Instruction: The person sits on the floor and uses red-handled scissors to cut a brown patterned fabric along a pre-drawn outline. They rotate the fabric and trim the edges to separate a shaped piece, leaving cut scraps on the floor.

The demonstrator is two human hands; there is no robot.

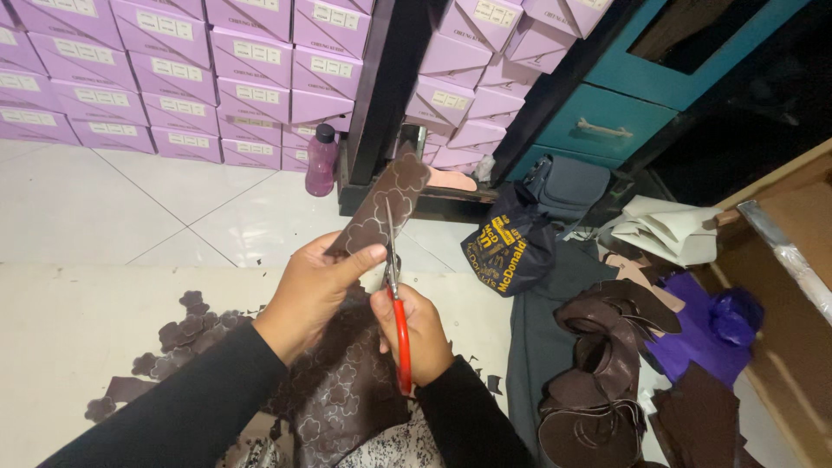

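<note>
Left hand (314, 282) raised, thumb and fingers pinched on the dark brown leather strip with traced flower outlines (381, 206), right hand (416, 334) fisted around red-handled scissors (399, 325), blades apparently partway into the strip's edge, above the white table (69, 347).

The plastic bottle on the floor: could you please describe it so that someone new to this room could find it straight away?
Look at the wall of stacked lilac boxes beyond the white tiled floor. At their foot, just left of the black post, stands the bottle. It is the only upright thing there: translucent pink with a dark cap.
</note>
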